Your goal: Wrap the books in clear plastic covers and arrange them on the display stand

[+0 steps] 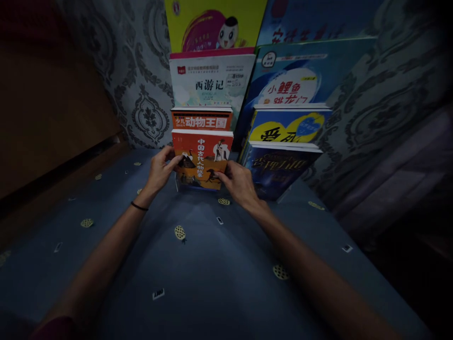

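Upright at the front of the left stack is a red-orange book (201, 156) with white Chinese lettering, a horse and a swan on its cover. My left hand (163, 165) grips its left edge, thumb on the cover. On the opposite edge, my right hand (238, 182) pinches the same book, thumb also in front. The fingers behind the book are hidden. Directly behind stands an orange book (203, 122), mostly covered. To the right, close to my right hand, a dark blue book (278, 170) leans in front of its own stack.
Higher in the left stack are a pale book (212, 78) and a yellow-green one (198, 14). The right stack has a blue-and-yellow book (292, 125) and a teal one (318, 61). A blue pineapple-print cloth (212, 274) covers the table. Patterned wallpaper (148, 113) rises behind.
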`<control>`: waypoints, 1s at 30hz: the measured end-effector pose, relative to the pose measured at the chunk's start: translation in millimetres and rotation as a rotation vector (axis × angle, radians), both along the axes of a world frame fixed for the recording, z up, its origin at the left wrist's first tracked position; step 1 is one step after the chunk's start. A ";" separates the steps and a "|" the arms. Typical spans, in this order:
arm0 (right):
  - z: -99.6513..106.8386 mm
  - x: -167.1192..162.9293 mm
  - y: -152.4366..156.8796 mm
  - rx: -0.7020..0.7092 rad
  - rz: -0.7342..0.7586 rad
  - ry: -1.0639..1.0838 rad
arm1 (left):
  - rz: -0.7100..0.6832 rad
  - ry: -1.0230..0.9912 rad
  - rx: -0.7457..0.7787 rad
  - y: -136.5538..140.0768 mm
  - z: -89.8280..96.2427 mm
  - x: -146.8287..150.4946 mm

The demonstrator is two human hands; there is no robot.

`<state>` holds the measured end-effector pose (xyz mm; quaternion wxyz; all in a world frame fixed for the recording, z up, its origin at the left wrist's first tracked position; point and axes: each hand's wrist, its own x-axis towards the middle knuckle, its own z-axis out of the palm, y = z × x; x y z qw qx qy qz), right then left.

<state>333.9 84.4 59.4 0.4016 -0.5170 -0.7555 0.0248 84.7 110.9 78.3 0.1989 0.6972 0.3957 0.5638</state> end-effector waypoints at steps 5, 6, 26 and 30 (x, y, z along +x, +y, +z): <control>0.9 -7.6 -9.1 -0.129 -0.085 -0.113 | 0.231 0.315 0.178 -3.0 -4.0 -6.4; 3.3 -9.5 -12.3 -0.155 -0.107 -0.143 | 0.255 0.332 0.183 -3.6 -4.8 -7.1; 24.8 -24.9 -26.6 -0.378 -0.269 -0.449 | 0.382 0.543 0.165 -8.1 -14.0 0.5; 23.8 -24.8 -25.4 -0.379 -0.267 -0.453 | 0.372 0.533 0.174 -7.1 -15.9 0.7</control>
